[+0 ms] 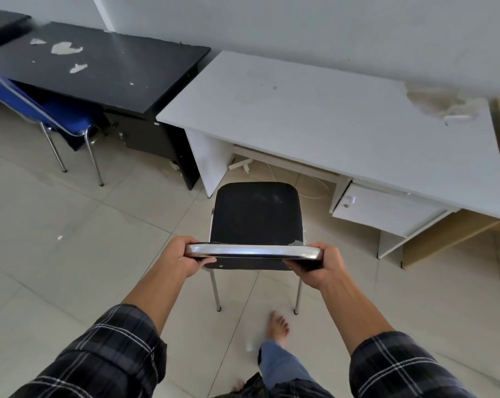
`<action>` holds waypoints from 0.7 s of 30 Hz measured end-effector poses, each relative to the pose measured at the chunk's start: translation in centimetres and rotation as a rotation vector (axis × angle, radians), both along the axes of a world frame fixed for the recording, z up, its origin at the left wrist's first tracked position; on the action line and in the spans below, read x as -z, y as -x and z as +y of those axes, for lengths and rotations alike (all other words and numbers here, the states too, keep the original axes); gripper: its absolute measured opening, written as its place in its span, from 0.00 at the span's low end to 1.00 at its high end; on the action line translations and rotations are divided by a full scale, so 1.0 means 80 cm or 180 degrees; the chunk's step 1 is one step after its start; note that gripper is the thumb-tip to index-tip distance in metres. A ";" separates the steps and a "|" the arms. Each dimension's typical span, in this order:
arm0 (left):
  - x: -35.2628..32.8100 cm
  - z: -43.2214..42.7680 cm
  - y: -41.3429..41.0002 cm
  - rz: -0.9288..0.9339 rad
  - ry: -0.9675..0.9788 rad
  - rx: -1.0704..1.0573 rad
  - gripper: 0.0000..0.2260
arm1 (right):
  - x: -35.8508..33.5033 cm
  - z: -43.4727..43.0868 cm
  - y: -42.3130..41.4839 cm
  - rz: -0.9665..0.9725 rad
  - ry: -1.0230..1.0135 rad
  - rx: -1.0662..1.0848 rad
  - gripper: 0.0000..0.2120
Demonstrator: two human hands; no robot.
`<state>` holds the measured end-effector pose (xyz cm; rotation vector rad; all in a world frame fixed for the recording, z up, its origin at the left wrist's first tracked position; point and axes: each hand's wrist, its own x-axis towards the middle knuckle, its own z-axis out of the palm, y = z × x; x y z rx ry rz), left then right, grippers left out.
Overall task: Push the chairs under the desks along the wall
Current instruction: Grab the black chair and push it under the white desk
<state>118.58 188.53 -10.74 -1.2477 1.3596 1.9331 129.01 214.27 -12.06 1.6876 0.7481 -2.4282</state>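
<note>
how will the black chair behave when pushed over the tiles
The black chair is likely rigid: chrome tube frame, held at the back rail by the left hand and right hand. Its thin legs should slide on the smooth tiled floor. Pushed high, it might tip if a leg snags the cable under the white desk.

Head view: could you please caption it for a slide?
Left hand and right hand grip the black chair by its back, before the white desk.

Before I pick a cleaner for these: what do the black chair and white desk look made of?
Black chair: matte seat, vinyl or fabric, unclear which; frame looks chromed metal, mirror-shiny. White desk: probably laminated board; white skin peeled at one corner, baring a pale core.
</note>
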 end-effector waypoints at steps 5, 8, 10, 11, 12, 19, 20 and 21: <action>-0.001 0.035 0.080 -0.0096 0.0021 -0.0118 0.05 | 0.000 0.036 0.088 -0.0044 0.0056 -0.0094 0.24; 0.000 0.051 0.117 -0.0069 0.0006 -0.0238 0.06 | 0.002 0.056 0.133 -0.0022 0.0076 -0.0134 0.24; 0.000 0.062 0.143 -0.0089 0.0025 -0.0231 0.07 | 0.001 0.068 0.160 -0.0010 0.0101 -0.0134 0.24; 0.000 0.066 0.154 -0.0090 0.0014 -0.0235 0.08 | 0.001 0.073 0.171 0.0017 0.0131 -0.0113 0.24; 0.000 0.071 0.167 -0.0107 0.0007 -0.0230 0.08 | 0.001 0.078 0.184 0.0013 0.0128 -0.0122 0.24; -0.005 0.092 0.244 -0.0134 0.0033 -0.0139 0.07 | 0.003 0.094 0.243 0.0123 0.0199 0.0055 0.23; -0.006 0.094 0.256 -0.0147 0.0036 -0.0097 0.05 | 0.003 0.095 0.251 0.0121 0.0211 0.0111 0.23; -0.007 0.096 0.268 -0.0163 0.0023 -0.0063 0.04 | 0.003 0.095 0.257 0.0122 0.0224 0.0172 0.23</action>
